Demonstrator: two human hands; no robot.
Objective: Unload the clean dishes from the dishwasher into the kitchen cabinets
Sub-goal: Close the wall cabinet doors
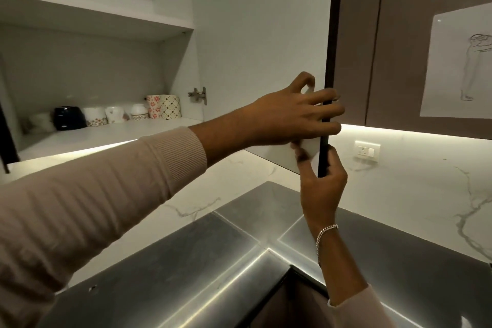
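Sleeves first, since they fill the lower left of the frame: a ribbed, pale pink knit cuff runs up to the left hand [290, 114], whose fingers [326, 108] are curled over the dark edge of the open cabinet door [263, 48] at centre frame. Right hand [323, 184], with a silver chain bracelet [326, 233] on the wrist, comes up from the bottom and pinches the same edge just below, thumb on the white inner face. So both hands are wrapped on the door and neither is carrying a dish. My guess is this is the door-handling bit of a put-away run; can't tell if it's swinging open or shut. Below the hands there's a brushed steel counter [213, 261] with bright glare lines, then white marble-look backsplash [412, 194] with grey veins and a wall switch [367, 151]. Further back, at middle left, the lower cabinet shelf [111, 138] is smooth white laminate holding a row of cups and mugs [117, 113], one glossy dark and round, the others pale with floral prints, all pushed to the rear. Dishwasher isn't in view. Next move probably needs a hand freed to fetch more dishes.
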